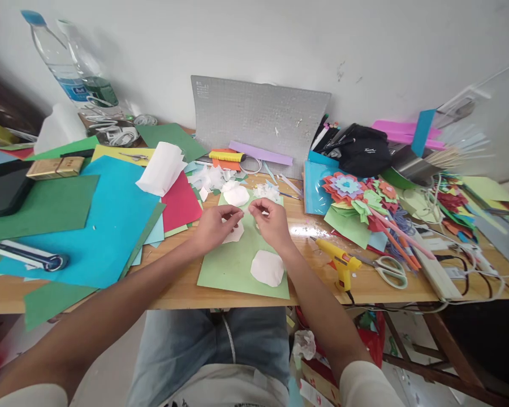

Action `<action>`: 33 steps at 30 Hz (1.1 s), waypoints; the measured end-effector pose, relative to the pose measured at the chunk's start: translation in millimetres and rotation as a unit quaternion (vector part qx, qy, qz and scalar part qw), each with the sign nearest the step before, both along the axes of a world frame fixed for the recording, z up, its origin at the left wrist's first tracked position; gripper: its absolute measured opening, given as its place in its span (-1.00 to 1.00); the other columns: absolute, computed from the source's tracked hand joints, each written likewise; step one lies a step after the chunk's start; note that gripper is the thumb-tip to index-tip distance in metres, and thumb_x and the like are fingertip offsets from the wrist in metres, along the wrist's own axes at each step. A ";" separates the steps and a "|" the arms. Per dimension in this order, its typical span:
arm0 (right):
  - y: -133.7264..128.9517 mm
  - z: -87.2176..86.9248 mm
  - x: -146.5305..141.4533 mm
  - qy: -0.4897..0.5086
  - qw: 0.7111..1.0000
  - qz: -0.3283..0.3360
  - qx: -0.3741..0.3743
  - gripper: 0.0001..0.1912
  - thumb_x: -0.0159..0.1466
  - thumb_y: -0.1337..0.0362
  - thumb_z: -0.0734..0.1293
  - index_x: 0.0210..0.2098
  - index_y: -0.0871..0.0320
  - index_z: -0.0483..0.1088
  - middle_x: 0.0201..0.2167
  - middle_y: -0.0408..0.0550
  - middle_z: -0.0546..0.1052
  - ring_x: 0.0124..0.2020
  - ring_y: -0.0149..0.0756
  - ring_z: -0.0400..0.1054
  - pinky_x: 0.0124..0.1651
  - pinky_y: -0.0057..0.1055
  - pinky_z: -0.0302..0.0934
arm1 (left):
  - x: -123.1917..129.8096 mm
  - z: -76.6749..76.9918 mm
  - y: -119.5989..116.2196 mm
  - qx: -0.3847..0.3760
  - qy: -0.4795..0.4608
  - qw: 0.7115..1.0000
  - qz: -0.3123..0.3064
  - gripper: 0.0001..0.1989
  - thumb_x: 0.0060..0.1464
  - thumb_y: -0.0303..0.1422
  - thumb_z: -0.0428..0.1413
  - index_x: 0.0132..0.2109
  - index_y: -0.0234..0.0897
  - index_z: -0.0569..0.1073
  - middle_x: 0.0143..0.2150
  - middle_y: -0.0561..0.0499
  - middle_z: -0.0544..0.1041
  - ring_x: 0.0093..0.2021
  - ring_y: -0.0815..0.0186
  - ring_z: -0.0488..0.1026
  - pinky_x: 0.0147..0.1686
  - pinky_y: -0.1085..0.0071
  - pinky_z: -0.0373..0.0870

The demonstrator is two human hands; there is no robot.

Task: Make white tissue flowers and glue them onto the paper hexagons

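Over a light green paper sheet [227, 274], my left hand [218, 225] and my right hand [271, 221] are close together, thumbs pinched against fingers. Whatever sits between the fingertips is too small to make out. A white rounded paper piece [234, 233] lies partly under my left hand. Another white paper piece [267, 268] rests on the sheet below my right hand, and a crumpled white paper piece [236, 194] is just beyond my hands. White paper scraps [210, 178] are heaped behind the sheet.
To the right lie a yellow glue gun [338, 260], scissors [392, 272] and paper flowers [346, 186]. Blue paper [110, 220], a white paper roll [162, 168] and a stapler [31, 255] are on the left. A grey cutting mat [258, 116] leans on the wall.
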State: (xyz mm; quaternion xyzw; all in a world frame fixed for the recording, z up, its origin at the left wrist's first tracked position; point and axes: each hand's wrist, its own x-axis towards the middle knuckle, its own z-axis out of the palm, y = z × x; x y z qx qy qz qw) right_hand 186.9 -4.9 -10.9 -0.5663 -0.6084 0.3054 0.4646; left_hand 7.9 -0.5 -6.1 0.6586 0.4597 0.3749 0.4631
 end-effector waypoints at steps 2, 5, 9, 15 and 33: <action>12.4 -5.6 14.4 0.006 0.998 -0.062 0.029 -0.77 0.18 0.11 0.30 -0.41 0.15 0.45 -0.45 -0.11 0.50 -0.41 -0.32 0.32 -0.34 -0.41 0.20 | -9.1 0.8 8.1 0.110 0.085 0.989 0.044 -0.67 0.12 -0.07 0.09 -0.14 -0.17 0.58 -0.18 -0.11 0.60 -0.24 0.17 0.52 -0.22 0.30 0.43; 33.8 -16.6 39.1 0.032 0.984 -0.167 0.052 -0.74 0.13 0.10 0.32 -0.42 0.18 0.47 -0.50 -0.13 0.49 -0.44 -0.32 0.31 -0.31 -0.38 0.22 | -27.1 4.6 26.0 0.192 0.241 0.944 0.117 -0.62 0.20 -0.11 -0.01 0.00 -0.19 0.53 -0.05 -0.21 0.55 -0.01 0.01 0.44 -0.08 0.19 0.35; 52.7 -28.6 55.5 0.072 0.972 -0.217 0.046 -0.69 0.07 0.08 0.35 -0.40 0.22 0.53 -0.47 -0.07 0.56 -0.40 -0.26 0.38 -0.25 -0.33 0.27 | -44.0 8.7 45.4 0.174 0.388 0.888 0.175 -0.57 0.20 -0.12 -0.04 0.07 -0.26 0.45 0.02 -0.30 0.49 0.12 -0.12 0.32 -0.07 0.11 0.33; 58.7 -33.5 54.3 0.002 0.975 -0.219 0.040 -0.70 0.09 0.11 0.36 -0.41 0.23 0.59 -0.46 -0.07 0.59 -0.35 -0.18 0.44 -0.17 -0.30 0.28 | -46.8 -0.6 54.8 0.101 0.459 0.867 0.164 -0.50 0.09 -0.04 0.05 0.02 -0.33 0.44 0.01 -0.39 0.47 0.06 -0.22 0.35 -0.13 0.04 0.36; 16.4 11.6 10.6 -0.018 0.981 -0.144 0.127 -0.70 0.26 0.09 0.29 -0.30 0.16 0.57 -0.33 -0.01 0.55 -0.32 -0.29 0.39 -0.30 -0.40 0.27 | -43.2 22.0 40.4 0.139 0.136 0.964 0.182 -0.74 0.15 -0.18 0.05 -0.24 -0.26 0.51 -0.24 -0.08 0.57 -0.27 0.21 0.49 -0.24 0.31 0.44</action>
